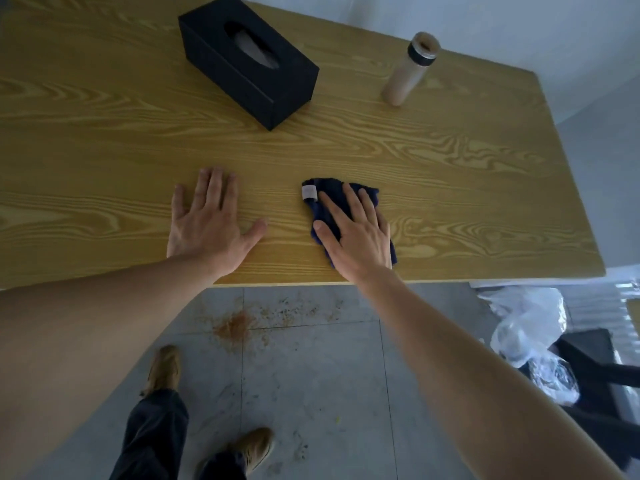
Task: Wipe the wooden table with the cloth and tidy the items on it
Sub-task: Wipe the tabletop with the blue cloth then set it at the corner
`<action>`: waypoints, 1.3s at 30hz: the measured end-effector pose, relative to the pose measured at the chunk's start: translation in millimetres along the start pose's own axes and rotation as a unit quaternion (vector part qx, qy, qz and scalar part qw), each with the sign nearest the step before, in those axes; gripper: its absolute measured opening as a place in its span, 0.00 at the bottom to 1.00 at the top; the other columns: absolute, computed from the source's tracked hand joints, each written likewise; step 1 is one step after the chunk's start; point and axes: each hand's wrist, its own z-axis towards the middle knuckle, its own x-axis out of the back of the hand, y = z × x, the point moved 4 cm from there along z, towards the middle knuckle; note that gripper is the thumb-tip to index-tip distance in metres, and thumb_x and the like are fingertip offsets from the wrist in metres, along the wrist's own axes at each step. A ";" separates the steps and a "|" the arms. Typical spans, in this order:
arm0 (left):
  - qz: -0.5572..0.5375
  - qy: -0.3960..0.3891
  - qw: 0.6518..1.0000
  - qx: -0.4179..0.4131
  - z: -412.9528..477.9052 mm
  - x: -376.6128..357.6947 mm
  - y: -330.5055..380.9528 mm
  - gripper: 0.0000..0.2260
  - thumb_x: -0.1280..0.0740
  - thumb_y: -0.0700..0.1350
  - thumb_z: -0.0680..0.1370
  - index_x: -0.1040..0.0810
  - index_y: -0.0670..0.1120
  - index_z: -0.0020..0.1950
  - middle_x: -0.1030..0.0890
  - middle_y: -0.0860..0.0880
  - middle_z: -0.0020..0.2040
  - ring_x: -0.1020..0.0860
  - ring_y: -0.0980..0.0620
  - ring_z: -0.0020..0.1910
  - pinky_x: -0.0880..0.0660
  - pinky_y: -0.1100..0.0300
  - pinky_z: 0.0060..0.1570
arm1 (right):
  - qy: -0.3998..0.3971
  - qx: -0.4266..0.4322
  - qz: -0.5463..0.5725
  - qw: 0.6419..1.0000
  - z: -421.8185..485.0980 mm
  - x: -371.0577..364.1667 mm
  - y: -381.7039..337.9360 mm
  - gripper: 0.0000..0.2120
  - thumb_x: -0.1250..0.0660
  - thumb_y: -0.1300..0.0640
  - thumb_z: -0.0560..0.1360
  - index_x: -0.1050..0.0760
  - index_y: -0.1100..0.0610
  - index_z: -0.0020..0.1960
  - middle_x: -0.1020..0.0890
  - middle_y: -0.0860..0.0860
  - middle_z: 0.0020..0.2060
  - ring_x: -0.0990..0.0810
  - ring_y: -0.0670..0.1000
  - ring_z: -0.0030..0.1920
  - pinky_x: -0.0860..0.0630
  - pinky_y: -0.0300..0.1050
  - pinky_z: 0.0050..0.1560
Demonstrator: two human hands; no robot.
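Note:
A dark blue cloth [323, 194] with a small white label lies on the wooden table [450, 174] near its front edge. My right hand [356, 233] presses flat on the cloth with the fingers spread, covering most of it. My left hand [211, 220] rests palm down on the bare wood to the left of the cloth, fingers apart, holding nothing. A black tissue box [249, 64] stands at the back centre of the table. A beige bottle [410, 69] with a dark band near its cap stands upright at the back right.
The table's front edge runs just below both hands and its right edge slants off at the far right. On the grey tiled floor there are brown crumbs [235, 327], my two shoes, and a clear plastic bag [530, 337] over a dark chair at the right.

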 end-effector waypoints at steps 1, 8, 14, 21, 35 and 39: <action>-0.002 0.003 1.000 0.000 0.0 -0.3 -0.4 0.44 0.60 0.74 0.79 0.57 0.47 0.86 0.58 0.45 0.87 0.59 0.46 0.85 0.57 0.38 0.82 | 0.002 -0.001 0.005 1.000 -8.7 -1.5 0.1 0.28 0.53 0.32 0.83 0.45 0.35 0.82 0.47 0.45 0.85 0.54 0.51 0.84 0.52 0.55 0.81; 0.002 -0.001 1.000 0.003 0.6 -0.8 0.5 0.44 0.60 0.75 0.79 0.56 0.47 0.86 0.57 0.45 0.87 0.57 0.46 0.85 0.56 0.38 0.82 | 0.031 -0.018 0.057 0.998 -63.6 -17.2 1.1 0.25 0.47 0.39 0.85 0.36 0.41 0.81 0.40 0.43 0.83 0.48 0.47 0.83 0.41 0.54 0.74; -0.030 -0.001 0.999 -0.017 -5.0 4.8 18.8 0.40 0.57 0.70 0.82 0.57 0.47 0.86 0.57 0.42 0.87 0.57 0.44 0.85 0.56 0.39 0.82 | 0.063 -0.006 0.134 0.989 -110.2 -27.2 6.1 0.24 0.46 0.39 0.84 0.27 0.44 0.75 0.30 0.43 0.78 0.38 0.48 0.78 0.36 0.53 0.69; -0.023 -0.011 0.999 -0.031 -8.9 -7.7 48.4 0.44 0.64 0.76 0.77 0.60 0.49 0.86 0.61 0.43 0.86 0.60 0.44 0.85 0.59 0.38 0.81 | 0.046 -0.035 0.205 0.977 -142.5 -11.8 14.9 0.20 0.45 0.39 0.83 0.21 0.43 0.67 0.25 0.34 0.69 0.32 0.42 0.72 0.34 0.50 0.67; -0.012 -0.039 0.999 -0.025 -7.8 -7.4 51.2 0.47 0.65 0.78 0.75 0.64 0.49 0.85 0.65 0.42 0.85 0.65 0.45 0.84 0.61 0.37 0.81 | 0.144 -0.074 0.109 0.981 54.6 64.0 53.6 0.19 0.44 0.44 0.86 0.23 0.51 0.69 0.23 0.50 0.70 0.32 0.55 0.73 0.37 0.53 0.62; -0.005 -0.039 0.999 -0.024 -7.0 -7.8 51.9 0.47 0.65 0.78 0.75 0.66 0.50 0.85 0.67 0.43 0.85 0.66 0.45 0.84 0.60 0.37 0.81 | 0.113 -0.079 0.056 0.989 120.6 64.1 62.7 0.20 0.46 0.44 0.87 0.26 0.50 0.72 0.24 0.52 0.71 0.33 0.57 0.73 0.37 0.57 0.67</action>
